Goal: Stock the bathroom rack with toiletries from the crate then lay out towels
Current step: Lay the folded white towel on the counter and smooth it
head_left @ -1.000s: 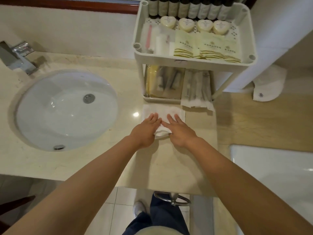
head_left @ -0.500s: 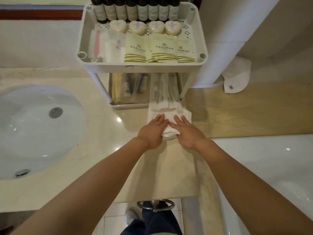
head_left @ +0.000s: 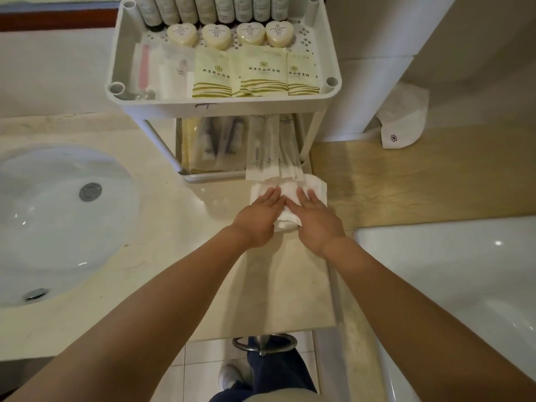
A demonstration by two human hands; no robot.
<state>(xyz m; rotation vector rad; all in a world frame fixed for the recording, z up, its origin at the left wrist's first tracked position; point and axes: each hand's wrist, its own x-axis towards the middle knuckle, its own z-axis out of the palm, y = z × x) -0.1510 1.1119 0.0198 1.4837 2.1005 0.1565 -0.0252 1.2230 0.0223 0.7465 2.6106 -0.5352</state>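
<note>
Both arms extended forward; left hand (head_left: 259, 217) and right hand (head_left: 314, 220) palm-down, fingers flat, side by side.

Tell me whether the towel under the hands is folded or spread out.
Folded: the towel is a small layered pad, stacked edges showing between the flat hands.

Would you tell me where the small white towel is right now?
In the head view, the small white towel lies on the counter just in front of the rack, flattened under the left hand and right hand.
</note>
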